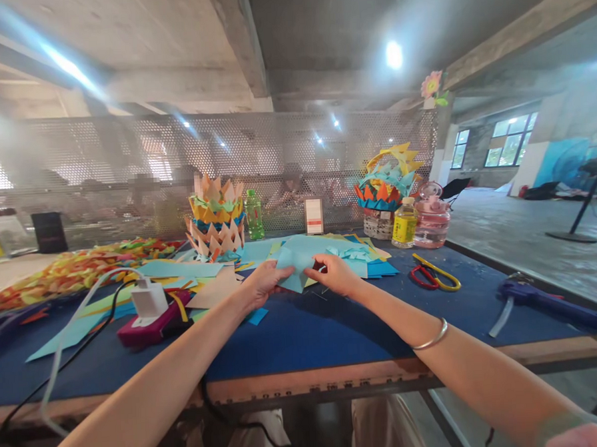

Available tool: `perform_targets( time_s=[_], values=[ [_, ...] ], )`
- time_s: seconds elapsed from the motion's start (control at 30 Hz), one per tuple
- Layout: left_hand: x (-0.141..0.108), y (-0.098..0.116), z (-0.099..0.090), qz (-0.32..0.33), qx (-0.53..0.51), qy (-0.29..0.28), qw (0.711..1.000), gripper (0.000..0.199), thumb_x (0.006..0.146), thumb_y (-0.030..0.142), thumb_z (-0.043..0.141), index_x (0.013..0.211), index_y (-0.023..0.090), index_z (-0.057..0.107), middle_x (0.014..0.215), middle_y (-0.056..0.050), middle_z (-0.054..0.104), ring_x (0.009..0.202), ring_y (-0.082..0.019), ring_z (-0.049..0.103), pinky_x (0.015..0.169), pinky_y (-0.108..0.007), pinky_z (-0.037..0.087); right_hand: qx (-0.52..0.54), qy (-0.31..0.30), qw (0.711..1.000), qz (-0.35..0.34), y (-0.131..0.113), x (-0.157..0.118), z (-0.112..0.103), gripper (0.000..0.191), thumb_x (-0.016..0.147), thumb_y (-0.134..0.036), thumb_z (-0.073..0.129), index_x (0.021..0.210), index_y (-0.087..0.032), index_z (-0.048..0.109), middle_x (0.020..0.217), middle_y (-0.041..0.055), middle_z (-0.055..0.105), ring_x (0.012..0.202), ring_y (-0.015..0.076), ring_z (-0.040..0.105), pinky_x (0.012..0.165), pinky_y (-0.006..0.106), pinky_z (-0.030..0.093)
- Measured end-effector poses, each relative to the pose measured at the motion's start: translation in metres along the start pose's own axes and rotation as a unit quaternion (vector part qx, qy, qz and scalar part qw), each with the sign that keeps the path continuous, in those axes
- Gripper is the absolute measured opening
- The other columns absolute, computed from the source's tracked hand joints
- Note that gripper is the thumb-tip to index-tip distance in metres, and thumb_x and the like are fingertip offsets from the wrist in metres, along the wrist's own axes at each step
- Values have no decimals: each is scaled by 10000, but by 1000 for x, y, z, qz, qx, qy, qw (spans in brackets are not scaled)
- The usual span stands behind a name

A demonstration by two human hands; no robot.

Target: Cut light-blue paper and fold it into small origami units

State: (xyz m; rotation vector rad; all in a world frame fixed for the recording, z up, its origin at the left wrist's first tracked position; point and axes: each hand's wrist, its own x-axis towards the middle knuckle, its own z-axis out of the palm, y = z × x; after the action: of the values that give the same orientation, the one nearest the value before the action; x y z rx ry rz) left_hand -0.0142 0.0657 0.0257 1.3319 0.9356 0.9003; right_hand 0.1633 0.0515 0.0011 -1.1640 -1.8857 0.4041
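Note:
A light blue sheet of paper (295, 260) is held between my two hands above the blue table mat (305, 343). My left hand (265, 282) pinches its left edge, with the thumb lying on the paper. At the sheet's lower right edge, my right hand (332, 274) has its thumb and index finger pressed together on the paper. Behind and around the sheet lie more light blue, yellow and blue papers (375, 267). A small blue scrap (258, 316) rests just in front of my left hand.
Paper crowns (215, 218) are stacked at the back left, others (380, 196) at the back right beside bottles (431, 220). Scissors (434, 273) and a glue gun (553, 301) lie right. A magenta power strip (146, 330) with cables and colourful scraps (81, 268) lie left.

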Motion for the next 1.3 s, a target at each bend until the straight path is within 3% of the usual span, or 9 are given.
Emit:
perform_targets(
  time_s=[0.2,0.4,0.53,0.7,0.8,0.97,1.13,1.2,1.3],
  values=[
    [2,-1,-4,41,0,4,999,304,557,310,747,787,127,670,655,-34,684,539,-145,601,518,-238,476,45,5,999,-18,3,1,0,109,735,-260,531,770,-158,543,623,-10,576,572,108,511,556,218,405],
    [-1,7,-4,53,-25,61,996,139,574,202,721,664,123,651,550,-18,653,466,-117,569,467,-207,444,112,42,991,-66,-1,0,-2,465,705,-70,410,1148,-214,393,871,22,599,727,113,589,642,233,448],
    [0,7,-5,58,-52,69,995,119,582,170,713,672,125,649,554,-16,654,477,-122,580,477,-213,465,57,10,993,-104,-9,-4,-3,407,676,-73,475,1047,-234,507,989,26,564,800,118,561,641,219,449],
    [1,7,-5,37,-83,39,995,157,594,148,717,732,112,654,656,-43,685,546,-130,621,551,-226,516,34,33,995,-84,-11,-3,-1,212,677,-326,650,840,-194,617,854,25,575,767,135,534,608,217,442],
    [0,7,-4,40,-71,23,996,179,604,161,728,763,113,660,763,-62,698,649,-151,659,633,-226,531,65,81,993,-49,-9,-1,0,232,721,-404,597,714,-172,604,744,21,581,731,139,541,605,225,437],
    [-3,7,-1,38,-41,-6,998,168,662,206,698,783,95,663,781,-99,696,701,-189,672,630,-237,536,122,119,985,-1,-7,1,0,277,697,-433,605,656,-163,558,620,-4,553,590,113,508,570,229,415],
    [-2,6,0,73,-83,-23,994,296,735,388,622,817,105,651,823,-112,692,748,-200,666,688,-303,543,109,142,984,8,-7,0,-1,291,704,-436,593,615,-175,500,526,-28,481,496,94,432,490,217,362],
    [-2,6,0,97,-79,-39,991,322,707,406,645,827,107,653,833,-96,690,764,-186,657,713,-305,540,102,143,984,9,-7,0,-2,297,708,-441,588,613,-177,493,516,-27,482,490,97,431,478,217,353],
    [-3,5,1,120,-57,-33,991,352,589,285,759,883,124,653,839,-47,689,752,-156,646,732,-286,535,112,142,983,10,-8,0,-2,285,721,-433,582,629,-178,496,541,-15,521,505,104,467,504,225,379]
  ],
)
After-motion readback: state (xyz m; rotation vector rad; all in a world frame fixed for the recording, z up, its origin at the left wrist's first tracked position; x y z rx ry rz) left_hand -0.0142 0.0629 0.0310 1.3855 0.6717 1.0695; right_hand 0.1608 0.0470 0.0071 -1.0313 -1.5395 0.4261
